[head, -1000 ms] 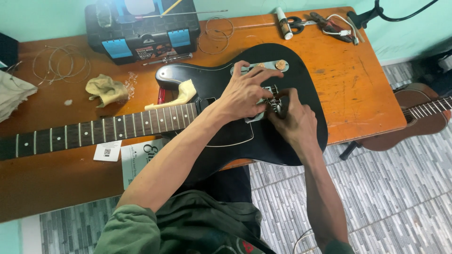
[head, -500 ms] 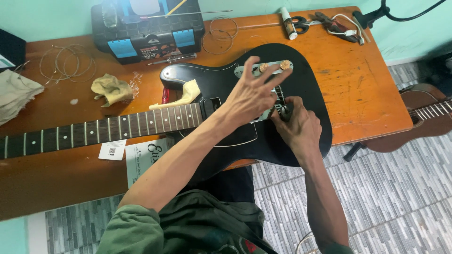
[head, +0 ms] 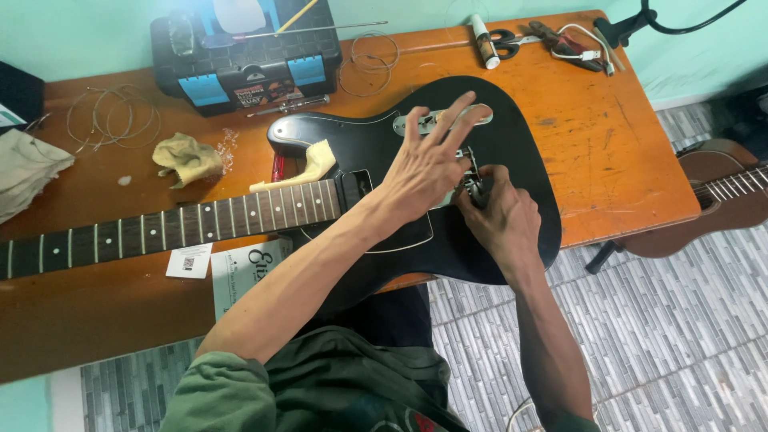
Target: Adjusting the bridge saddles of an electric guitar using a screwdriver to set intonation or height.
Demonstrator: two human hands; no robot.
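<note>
A black electric guitar [head: 520, 152] lies flat on an orange wooden table [head: 608, 136], its neck [head: 160, 228] running off to the left. My left hand [head: 428, 160] rests on the guitar body with fingers spread, over the metal bridge and the silver control plate [head: 436, 120]. My right hand [head: 496, 216] is just to its right, fingers pinched at the bridge [head: 474, 182]; whatever sits between the fingertips is too small to make out. A folded yellow cloth [head: 308, 164] is tucked under the neck joint.
A black and blue toolbox [head: 244, 64] stands at the back left. Coiled strings [head: 112, 116], a crumpled rag [head: 188, 156], scissors and pliers [head: 552, 36] and paper packets [head: 240, 268] lie around. An acoustic guitar [head: 720, 196] leans at the right, off the table.
My left hand has opened out, its fingers spreading further across the control plate. My right hand stays pinched at the bridge. The view has shifted slightly.
</note>
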